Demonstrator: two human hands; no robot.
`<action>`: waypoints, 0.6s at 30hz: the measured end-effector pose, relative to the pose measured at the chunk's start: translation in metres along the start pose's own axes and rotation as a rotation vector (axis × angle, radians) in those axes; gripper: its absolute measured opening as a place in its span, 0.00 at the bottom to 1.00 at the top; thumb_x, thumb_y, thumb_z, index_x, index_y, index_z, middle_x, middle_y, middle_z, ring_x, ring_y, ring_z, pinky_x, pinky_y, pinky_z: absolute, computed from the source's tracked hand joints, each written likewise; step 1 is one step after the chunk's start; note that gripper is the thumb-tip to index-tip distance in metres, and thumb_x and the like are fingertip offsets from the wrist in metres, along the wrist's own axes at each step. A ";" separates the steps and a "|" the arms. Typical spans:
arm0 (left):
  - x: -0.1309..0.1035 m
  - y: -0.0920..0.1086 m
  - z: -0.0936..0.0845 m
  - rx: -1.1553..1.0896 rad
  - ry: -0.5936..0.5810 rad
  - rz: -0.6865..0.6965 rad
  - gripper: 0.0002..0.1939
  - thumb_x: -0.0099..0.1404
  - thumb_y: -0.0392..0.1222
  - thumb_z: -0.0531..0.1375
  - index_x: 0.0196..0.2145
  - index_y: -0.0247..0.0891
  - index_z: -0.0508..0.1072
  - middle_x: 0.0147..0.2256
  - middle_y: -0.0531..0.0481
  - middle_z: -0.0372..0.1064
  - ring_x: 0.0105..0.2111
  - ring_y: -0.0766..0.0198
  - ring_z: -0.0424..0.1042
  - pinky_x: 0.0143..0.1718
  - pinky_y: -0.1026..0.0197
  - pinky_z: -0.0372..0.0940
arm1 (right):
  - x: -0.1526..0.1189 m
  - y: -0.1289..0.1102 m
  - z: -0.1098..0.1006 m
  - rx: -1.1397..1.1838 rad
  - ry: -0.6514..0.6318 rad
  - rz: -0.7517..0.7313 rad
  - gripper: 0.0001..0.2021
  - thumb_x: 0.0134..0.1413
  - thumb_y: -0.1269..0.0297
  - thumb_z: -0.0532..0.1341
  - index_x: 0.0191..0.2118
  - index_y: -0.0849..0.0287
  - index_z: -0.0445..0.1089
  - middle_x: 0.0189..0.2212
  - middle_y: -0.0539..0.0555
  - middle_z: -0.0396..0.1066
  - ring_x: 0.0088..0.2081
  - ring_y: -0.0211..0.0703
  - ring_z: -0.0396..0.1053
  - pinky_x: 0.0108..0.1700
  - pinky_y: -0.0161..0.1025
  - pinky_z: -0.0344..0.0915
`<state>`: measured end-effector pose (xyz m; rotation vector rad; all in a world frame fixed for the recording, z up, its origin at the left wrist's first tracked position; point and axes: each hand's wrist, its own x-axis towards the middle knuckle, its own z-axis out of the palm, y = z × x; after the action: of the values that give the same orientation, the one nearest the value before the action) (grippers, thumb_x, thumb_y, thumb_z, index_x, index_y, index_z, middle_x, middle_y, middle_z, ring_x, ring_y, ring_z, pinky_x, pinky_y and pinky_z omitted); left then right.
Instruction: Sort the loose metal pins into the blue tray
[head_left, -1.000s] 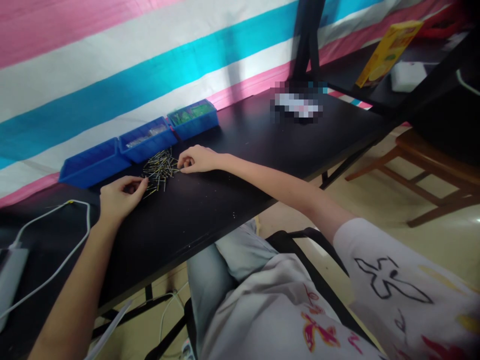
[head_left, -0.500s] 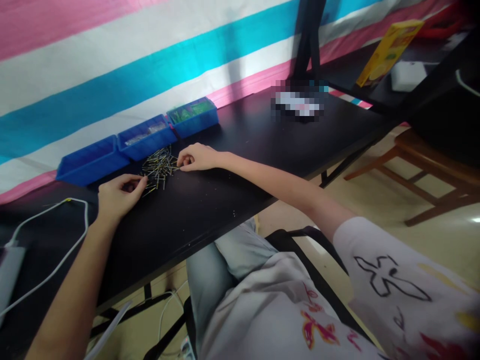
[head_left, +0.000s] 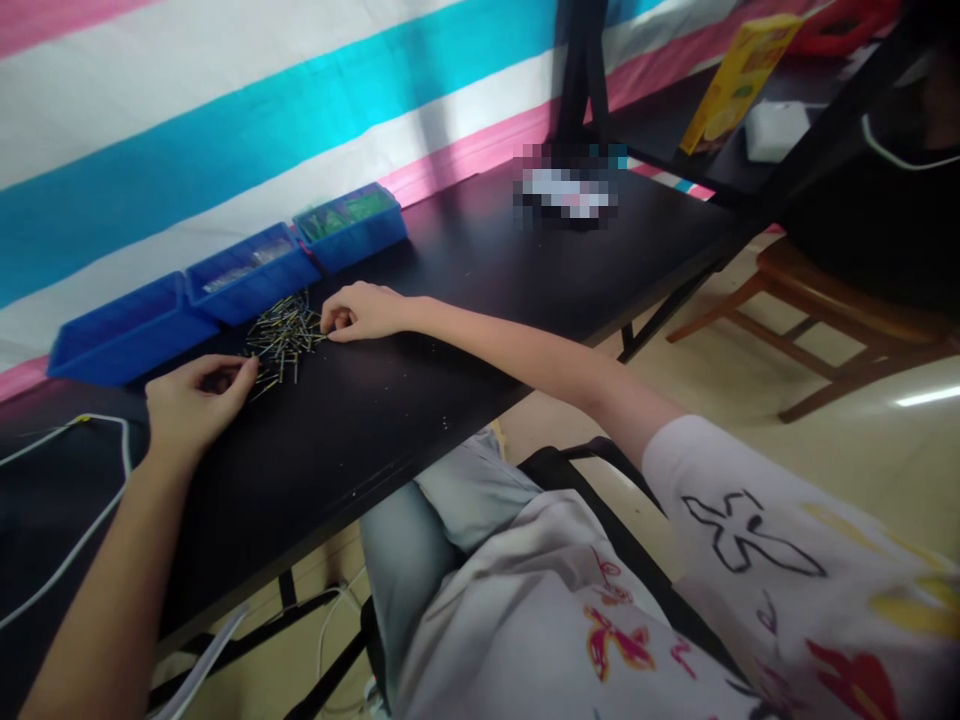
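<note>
A loose pile of thin metal pins [head_left: 285, 335], like screws or bits, lies on the black table [head_left: 337, 420]. My left hand [head_left: 202, 395] is at the pile's left edge, thumb and fingers curled together; what they hold, if anything, is too small to name. At the right edge of the pile, my right hand [head_left: 364, 311] has its fingers pinched at the ends of some pins. Behind the pile stand three blue bins: the left one [head_left: 127, 335] shows nothing inside, the middle one [head_left: 251, 275] holds clear packets, the right one [head_left: 351, 228] green ones.
A white cable [head_left: 124, 450] runs over the table at the left. Towards the far right of the table lies a blurred-out object [head_left: 566, 192]. Beyond are a yellow box [head_left: 739, 85], a white box [head_left: 776, 130] and a wooden stool [head_left: 855, 300]. A striped sheet hangs behind.
The view has shifted, so the table and bins appear further left. Both hands remain at the edges of the pile, with little visible change in their grip.
</note>
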<state>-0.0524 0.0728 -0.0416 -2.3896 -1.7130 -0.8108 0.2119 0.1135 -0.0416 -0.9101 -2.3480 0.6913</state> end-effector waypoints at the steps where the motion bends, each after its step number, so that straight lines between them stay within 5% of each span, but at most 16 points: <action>1: 0.000 0.000 0.000 0.003 -0.002 0.000 0.18 0.56 0.52 0.56 0.32 0.33 0.75 0.20 0.52 0.65 0.20 0.68 0.63 0.22 0.68 0.54 | 0.000 0.000 0.000 0.000 -0.001 0.000 0.10 0.49 0.67 0.60 0.38 0.63 0.72 0.33 0.53 0.72 0.33 0.37 0.67 0.34 0.34 0.59; 18: 0.000 -0.003 0.002 0.009 -0.012 -0.037 0.18 0.55 0.52 0.57 0.33 0.33 0.75 0.21 0.51 0.67 0.22 0.67 0.64 0.24 0.67 0.57 | 0.001 0.002 0.001 -0.002 -0.005 -0.007 0.10 0.50 0.66 0.59 0.39 0.62 0.71 0.33 0.53 0.72 0.33 0.37 0.66 0.33 0.33 0.57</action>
<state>-0.0549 0.0746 -0.0440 -2.3684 -1.7664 -0.7934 0.2120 0.1149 -0.0433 -0.9013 -2.3553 0.6899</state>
